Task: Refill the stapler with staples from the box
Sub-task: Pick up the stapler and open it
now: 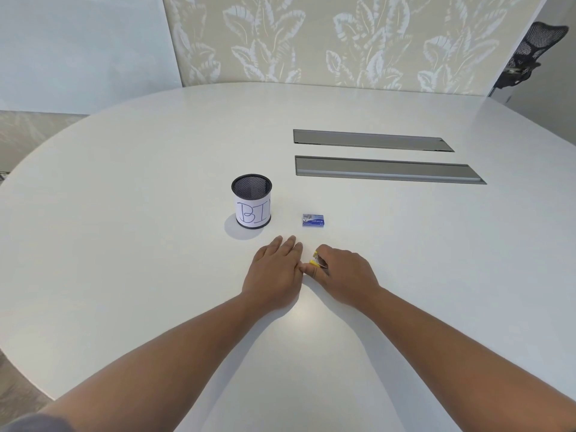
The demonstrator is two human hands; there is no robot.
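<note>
Both hands sit mid-tabletop [124, 182]: right hand [343, 269] closed around small yellow stapler [316, 260], left hand [274, 269] flat, empty. Opening it seems underway; next, blue cardboard staple box [313, 220] needs fetching.

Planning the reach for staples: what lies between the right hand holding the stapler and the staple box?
Nothing: the head view shows only bare white table between the right hand, closed on the yellow stapler, and the blue staple box.

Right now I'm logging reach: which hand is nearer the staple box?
Right. The right hand, gripping the yellow stapler, sits just below the staple box; the left hand lies flat, below and farther left.
</note>
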